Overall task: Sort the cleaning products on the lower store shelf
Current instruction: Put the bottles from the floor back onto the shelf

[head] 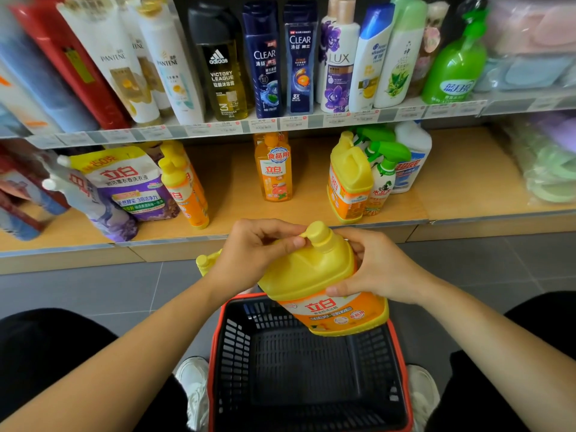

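Tilted detergent jug [311, 275] above basket [215, 353]; left hand [258, 251] fingers pinch its handle, right hand [377, 269] fingers clamp its side. Weak pinch: jug may slip, drop.

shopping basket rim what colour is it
Shopping basket rim is red, walls black; head view shows it best.

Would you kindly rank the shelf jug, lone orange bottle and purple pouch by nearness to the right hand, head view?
From the right hand:
1. shelf jug, lower shelf, right.
2. lone orange bottle, shelf middle.
3. purple pouch, far left.
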`<state>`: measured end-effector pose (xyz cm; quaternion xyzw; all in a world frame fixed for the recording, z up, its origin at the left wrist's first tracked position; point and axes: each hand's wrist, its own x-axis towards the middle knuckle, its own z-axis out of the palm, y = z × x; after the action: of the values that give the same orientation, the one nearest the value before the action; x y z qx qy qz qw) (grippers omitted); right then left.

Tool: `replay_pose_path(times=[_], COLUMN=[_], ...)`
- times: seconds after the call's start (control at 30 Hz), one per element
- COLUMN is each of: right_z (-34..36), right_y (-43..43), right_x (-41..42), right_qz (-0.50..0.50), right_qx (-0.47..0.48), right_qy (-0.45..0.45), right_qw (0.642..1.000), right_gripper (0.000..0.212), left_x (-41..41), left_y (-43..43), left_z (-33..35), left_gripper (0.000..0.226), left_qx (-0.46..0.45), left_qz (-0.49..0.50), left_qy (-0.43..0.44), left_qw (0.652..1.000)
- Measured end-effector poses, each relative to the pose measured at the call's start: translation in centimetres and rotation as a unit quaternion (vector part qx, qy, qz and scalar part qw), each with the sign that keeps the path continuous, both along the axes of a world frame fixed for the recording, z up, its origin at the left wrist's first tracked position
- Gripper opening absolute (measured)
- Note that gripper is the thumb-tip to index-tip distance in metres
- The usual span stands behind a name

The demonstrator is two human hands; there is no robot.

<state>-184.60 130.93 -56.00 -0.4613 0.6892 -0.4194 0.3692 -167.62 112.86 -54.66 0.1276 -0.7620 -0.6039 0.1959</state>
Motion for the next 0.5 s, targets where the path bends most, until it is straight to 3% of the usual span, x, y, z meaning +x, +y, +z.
replay_pose_path(times=[0.17, 0.27, 0.37, 0.5], right_z=[0.04, 0.02, 0.01, 0.13], right_y=[0.04, 0.05, -0.02, -0.18], right_x=[-0.15, -0.15, -0.10, 0.32], right_qz=[-0.001, -0.006, -0.014, -0.011], right_qx=[0.004, 0.007, 0.003, 0.002], right_qy=[-0.003, -0.001, -0.005, 0.015], right_qw=[1.000, 1.000, 1.000, 1.000], right_gripper=[0.083, 0.081, 0.081, 0.084], left_x=[-0.35, -0.27, -0.24, -0.31], left_y=[0.16, -0.38, -0.26, 0.27], left_z=[-0.16, 0.14, 0.15, 0.08], left_gripper=[0.015, 0.022, 0.025, 0.024], left_qx=[0.040, 0.069, -0.005, -0.100], left_qz=[0.088, 0.060, 0.020, 0.052], left_qy=[0.019, -0.007, -0.046, -0.042], left_qw=[0.995, 0.996, 0.999, 0.993])
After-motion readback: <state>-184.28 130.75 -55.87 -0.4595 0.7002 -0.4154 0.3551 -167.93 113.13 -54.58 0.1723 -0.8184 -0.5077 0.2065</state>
